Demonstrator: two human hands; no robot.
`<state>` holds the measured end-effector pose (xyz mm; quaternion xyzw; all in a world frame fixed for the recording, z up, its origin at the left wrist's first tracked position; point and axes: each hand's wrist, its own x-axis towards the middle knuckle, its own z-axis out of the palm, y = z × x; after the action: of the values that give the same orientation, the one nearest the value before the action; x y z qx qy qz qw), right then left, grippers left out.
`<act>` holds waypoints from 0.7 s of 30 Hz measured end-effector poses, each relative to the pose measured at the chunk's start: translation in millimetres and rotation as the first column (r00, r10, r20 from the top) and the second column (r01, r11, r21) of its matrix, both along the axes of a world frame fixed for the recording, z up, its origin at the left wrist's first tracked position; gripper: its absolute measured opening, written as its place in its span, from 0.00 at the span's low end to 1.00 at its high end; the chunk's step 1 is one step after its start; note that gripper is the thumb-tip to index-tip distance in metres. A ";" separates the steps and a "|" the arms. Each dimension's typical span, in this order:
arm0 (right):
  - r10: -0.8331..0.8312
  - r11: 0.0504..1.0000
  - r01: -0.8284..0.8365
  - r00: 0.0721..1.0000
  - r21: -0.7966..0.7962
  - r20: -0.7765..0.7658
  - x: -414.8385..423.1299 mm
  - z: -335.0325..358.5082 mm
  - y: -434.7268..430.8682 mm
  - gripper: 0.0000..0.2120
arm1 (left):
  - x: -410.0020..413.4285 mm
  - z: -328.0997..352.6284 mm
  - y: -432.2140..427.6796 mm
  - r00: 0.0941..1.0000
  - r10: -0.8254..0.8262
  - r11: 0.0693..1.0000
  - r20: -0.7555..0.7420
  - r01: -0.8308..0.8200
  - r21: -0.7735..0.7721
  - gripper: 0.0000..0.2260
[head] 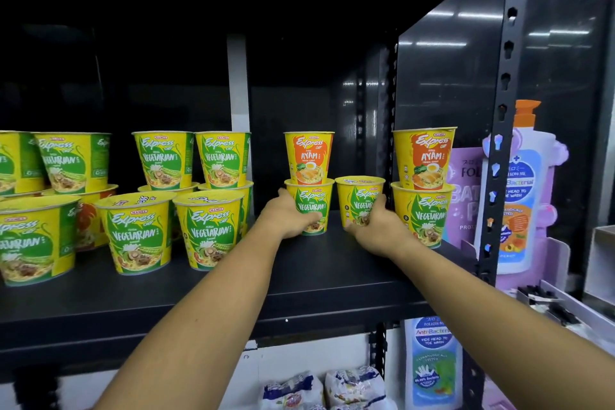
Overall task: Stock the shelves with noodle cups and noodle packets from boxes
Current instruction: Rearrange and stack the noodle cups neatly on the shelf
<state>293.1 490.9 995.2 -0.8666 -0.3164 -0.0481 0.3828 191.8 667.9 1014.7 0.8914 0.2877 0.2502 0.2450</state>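
Gripping a yellow-and-green paper vegetarian noodle cup [312, 203] with curled fingers, the left hand [286, 215] holds the bottom of a two-high stack, with a yellow-and-orange Ayam noodle cup [308, 158] on top. The right hand [376, 226] wraps round a lone green-and-yellow noodle cup [356, 196] just beside it, seemingly resting on the black metal shelf [233, 293]. Another two-cup stack [424, 206] stands further right, and a cluster of vegetarian cups [139, 230] stands left.
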 end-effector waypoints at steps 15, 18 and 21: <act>0.305 0.930 -0.225 0.912 -0.290 0.272 -34.4 -10.9 -100.7 0.16 | -35.1 -16.9 -89.3 0.923 -0.214 0.896 -0.321 0.316 0.311 0.21; 0.279 0.945 -0.202 0.909 -0.257 0.311 -36.6 -17.0 -105.5 0.15 | -40.7 -14.7 -98.4 0.855 -0.385 0.834 -0.346 0.483 0.266 0.22; 0.214 0.963 -0.135 0.911 -0.235 0.353 -39.3 -24.6 -105.1 0.16 | -45.9 -14.6 -97.7 0.806 -0.484 0.798 -0.341 0.566 0.207 0.21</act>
<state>253.8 385.8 970.6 -0.8443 -0.4635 -0.1455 0.2262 146.0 570.2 1000.0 0.9880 0.0163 0.0876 0.1260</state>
